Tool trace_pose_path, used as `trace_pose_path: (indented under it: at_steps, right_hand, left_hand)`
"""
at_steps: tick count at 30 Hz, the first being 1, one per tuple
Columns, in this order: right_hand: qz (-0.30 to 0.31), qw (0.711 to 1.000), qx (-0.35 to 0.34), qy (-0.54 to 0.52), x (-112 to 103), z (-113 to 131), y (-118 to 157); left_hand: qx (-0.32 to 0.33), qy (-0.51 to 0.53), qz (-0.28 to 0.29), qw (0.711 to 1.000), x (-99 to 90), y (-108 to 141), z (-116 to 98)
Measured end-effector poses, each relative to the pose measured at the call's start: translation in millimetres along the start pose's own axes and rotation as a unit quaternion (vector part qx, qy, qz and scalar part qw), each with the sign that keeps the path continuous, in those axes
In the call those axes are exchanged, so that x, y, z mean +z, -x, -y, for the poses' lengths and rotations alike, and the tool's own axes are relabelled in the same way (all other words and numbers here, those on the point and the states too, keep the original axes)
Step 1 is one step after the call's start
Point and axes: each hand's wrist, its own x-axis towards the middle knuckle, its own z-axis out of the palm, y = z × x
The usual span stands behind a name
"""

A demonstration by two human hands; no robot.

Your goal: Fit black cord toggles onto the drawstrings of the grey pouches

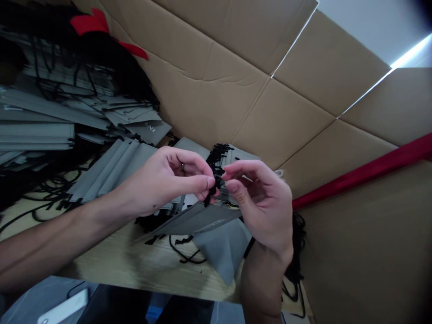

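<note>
My left hand [168,177] is closed, thumb and forefinger pinching a black cord [212,191] at the top edge of a grey drawstring pouch [199,221]. Pale lettering, too blurred to read, shows on the pouch, which hangs tilted below my hands. Just right of the cord is my right hand [261,198], its thumb and forefinger curved and a little apart, with nothing visible between them. The other fingers of that hand are partly hidden. Beneath the held pouch, another grey piece [221,252] lies on the wooden table [162,274].
Stacked grey pouches [37,135] with black cords fill the left, a red cloth piece [89,22] above them. More pouches [114,168] lie behind my left wrist. Cardboard [216,58] walls the back and right, crossed by a red strip [364,171]. Black cords [297,252] hang at right.
</note>
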Motion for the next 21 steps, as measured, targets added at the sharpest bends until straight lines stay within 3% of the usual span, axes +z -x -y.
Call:
trace_pose_path:
  at_steps: [6,13,21]
  right_hand:
    - [0.023,0.999,0.029,-0.032,6,-1,-1]
    - [0.01,0.996,0.052,-0.07,0,0,-2]
    - [0.047,0.999,0.011,-0.005,-7,0,1]
  left_hand:
    - [-0.015,0.004,0.005,1.0,1.7,-1,-1]
    - [0.019,-0.039,0.027,0.999,8.5,2,-10]
    - [0.002,-0.026,0.01,1.0,2.7,2,-5]
